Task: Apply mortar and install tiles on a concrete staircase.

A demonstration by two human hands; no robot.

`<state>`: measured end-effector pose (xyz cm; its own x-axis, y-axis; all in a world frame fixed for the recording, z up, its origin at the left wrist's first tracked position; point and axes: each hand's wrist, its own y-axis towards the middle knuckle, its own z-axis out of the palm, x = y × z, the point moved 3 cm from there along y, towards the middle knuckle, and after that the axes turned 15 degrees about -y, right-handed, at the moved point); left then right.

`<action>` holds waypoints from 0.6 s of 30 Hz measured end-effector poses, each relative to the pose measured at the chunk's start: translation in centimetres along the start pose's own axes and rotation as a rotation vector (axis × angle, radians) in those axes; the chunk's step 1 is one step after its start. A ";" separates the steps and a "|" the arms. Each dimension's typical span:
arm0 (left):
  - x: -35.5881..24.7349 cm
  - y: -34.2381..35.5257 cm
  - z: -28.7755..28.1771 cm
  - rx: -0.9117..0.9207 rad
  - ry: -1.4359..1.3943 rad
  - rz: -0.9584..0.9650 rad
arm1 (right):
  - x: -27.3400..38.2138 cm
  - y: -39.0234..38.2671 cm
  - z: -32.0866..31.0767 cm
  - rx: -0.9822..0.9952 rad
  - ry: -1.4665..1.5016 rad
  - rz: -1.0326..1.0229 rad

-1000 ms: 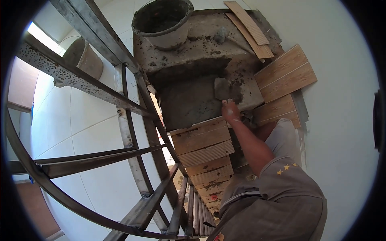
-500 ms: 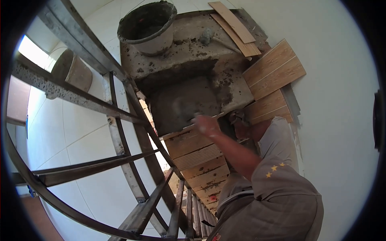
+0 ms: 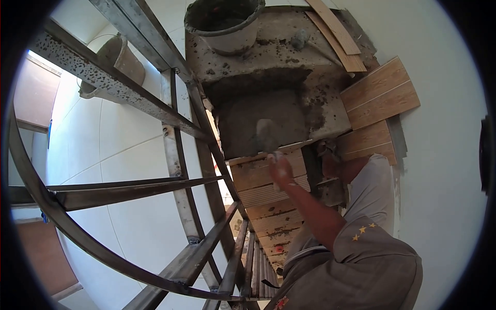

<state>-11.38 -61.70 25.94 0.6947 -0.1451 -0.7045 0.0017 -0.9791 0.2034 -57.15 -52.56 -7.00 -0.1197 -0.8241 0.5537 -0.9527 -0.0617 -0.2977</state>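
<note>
Leftward over the mortar (image 3: pixel 289 111) since a second ago, the trowel (image 3: pixel 267 132) now sits — blurred — just beyond my right grip (image 3: pixel 280 169), which I hold clenched round its handle, blade near the mortar's front edge.

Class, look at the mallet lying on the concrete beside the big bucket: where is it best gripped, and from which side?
Probably the mallet's handle, around its middle, from the near side: it is slim and slants rightward toward the viewer from the bulky head, while planks lie beyond.

Building site: part-tiled stairs (image 3: pixel 250 176), mortar (image 3: pixel 240 126), 2 buckets (image 3: pixel 232 41).
</note>
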 end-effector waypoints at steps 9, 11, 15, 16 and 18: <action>0.7 0.3 0.1 -0.005 -0.018 -0.010 | 5.2 -0.8 1.6 0.482 -0.336 -0.380; 0.8 0.3 0.0 -0.015 -0.011 -0.009 | 5.2 -0.8 0.1 0.454 -0.463 -0.490; 0.6 1.0 0.2 0.002 -0.004 0.011 | 5.0 2.2 -1.5 0.415 -0.672 -0.771; 0.5 1.2 0.2 0.004 0.001 0.019 | 5.8 3.3 -2.1 0.369 -0.717 -0.795; 0.3 1.7 0.3 0.017 0.008 0.038 | 7.2 7.1 -2.9 0.319 -0.749 -0.797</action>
<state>-11.43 -63.46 25.89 0.6998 -0.1814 -0.6909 -0.0369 -0.9751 0.2186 -65.54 -57.34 -2.86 0.7870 -0.6084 0.1023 -0.5554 -0.7709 -0.3120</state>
